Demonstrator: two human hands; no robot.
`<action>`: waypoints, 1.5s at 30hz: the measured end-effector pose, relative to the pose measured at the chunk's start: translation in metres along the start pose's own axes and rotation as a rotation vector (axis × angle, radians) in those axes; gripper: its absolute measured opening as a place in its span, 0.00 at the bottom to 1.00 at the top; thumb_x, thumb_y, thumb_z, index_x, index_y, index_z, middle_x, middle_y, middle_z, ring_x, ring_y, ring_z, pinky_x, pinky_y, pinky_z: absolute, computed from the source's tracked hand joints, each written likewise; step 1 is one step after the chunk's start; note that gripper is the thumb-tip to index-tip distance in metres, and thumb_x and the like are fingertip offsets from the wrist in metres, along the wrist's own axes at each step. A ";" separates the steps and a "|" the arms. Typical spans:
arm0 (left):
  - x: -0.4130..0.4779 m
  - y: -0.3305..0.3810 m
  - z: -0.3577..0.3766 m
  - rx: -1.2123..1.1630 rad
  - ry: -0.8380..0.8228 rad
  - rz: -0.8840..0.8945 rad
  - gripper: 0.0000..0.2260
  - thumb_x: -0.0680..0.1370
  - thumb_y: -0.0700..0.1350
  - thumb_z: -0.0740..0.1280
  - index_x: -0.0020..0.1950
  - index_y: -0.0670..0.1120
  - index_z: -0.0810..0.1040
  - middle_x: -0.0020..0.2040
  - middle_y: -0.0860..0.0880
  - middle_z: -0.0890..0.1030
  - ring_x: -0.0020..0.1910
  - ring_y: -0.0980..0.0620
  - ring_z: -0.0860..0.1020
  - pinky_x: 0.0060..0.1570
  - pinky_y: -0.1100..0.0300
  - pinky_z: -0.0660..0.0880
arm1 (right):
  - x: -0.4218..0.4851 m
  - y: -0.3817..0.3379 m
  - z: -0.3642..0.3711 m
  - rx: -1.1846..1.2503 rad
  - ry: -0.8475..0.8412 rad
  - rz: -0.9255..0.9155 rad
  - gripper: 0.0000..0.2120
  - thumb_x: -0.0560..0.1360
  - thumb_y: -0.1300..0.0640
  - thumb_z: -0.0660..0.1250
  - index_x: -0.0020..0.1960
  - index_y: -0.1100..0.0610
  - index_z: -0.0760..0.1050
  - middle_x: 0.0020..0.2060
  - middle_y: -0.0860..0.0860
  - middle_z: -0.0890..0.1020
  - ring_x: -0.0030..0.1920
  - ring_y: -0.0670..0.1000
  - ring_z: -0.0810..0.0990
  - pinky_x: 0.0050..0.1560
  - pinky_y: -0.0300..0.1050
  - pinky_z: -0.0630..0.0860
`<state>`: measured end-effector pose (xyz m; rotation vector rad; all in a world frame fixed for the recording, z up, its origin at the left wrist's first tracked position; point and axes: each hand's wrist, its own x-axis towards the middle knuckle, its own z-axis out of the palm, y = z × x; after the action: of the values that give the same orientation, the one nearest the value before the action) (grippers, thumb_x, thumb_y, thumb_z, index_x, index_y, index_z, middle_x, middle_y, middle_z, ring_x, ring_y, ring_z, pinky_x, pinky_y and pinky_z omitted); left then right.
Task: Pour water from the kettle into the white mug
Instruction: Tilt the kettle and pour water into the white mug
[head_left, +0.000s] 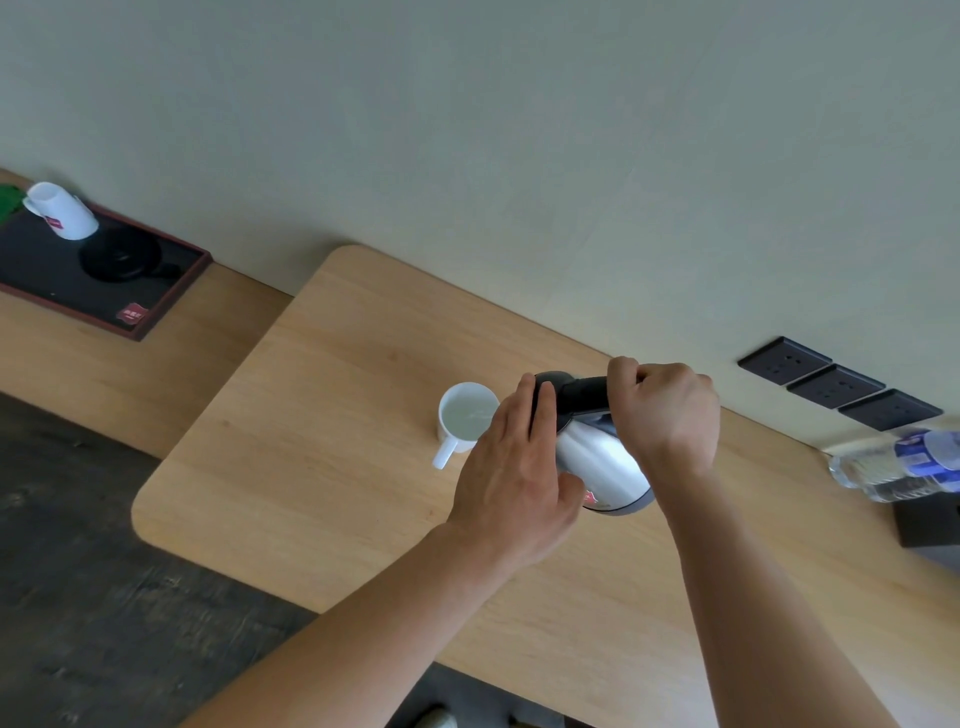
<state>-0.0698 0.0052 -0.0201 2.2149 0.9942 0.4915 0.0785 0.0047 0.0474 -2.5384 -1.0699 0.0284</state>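
The right hand (667, 415) is clenched around the black handle of the kettle (597, 457), which is tipped left toward the white mug (466, 418) standing on the wooden table (311, 441); the left hand (511, 467) lies flat with its fingers pressed on the lid, grasping nothing. The mug already looks partly full, though the spout is hidden behind the left hand, so the stream cannot be seen; a steeper tilt could overfill it or send water past the near rim, and steam could scald the fingers on the lid.
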 end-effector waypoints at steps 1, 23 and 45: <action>0.000 0.000 0.000 0.000 0.001 0.001 0.37 0.75 0.48 0.62 0.82 0.40 0.52 0.83 0.40 0.54 0.81 0.43 0.57 0.74 0.50 0.65 | 0.000 0.000 0.000 -0.001 0.002 0.001 0.25 0.76 0.57 0.61 0.22 0.57 0.57 0.19 0.54 0.59 0.25 0.56 0.58 0.28 0.46 0.55; -0.006 0.001 -0.005 -0.015 0.008 -0.005 0.38 0.75 0.47 0.63 0.82 0.40 0.51 0.83 0.41 0.54 0.81 0.44 0.57 0.74 0.51 0.65 | -0.005 -0.002 0.000 -0.003 0.013 0.004 0.24 0.75 0.55 0.60 0.23 0.58 0.60 0.19 0.54 0.62 0.26 0.58 0.62 0.28 0.45 0.57; -0.009 0.007 -0.010 -0.015 0.004 -0.013 0.37 0.74 0.51 0.55 0.82 0.40 0.52 0.83 0.41 0.54 0.81 0.43 0.58 0.74 0.52 0.65 | -0.008 0.002 -0.003 0.016 0.039 0.008 0.23 0.75 0.56 0.60 0.24 0.58 0.59 0.20 0.53 0.58 0.27 0.56 0.58 0.28 0.46 0.57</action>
<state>-0.0777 -0.0007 -0.0088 2.1939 1.0035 0.4966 0.0751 -0.0030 0.0485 -2.5188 -1.0405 -0.0102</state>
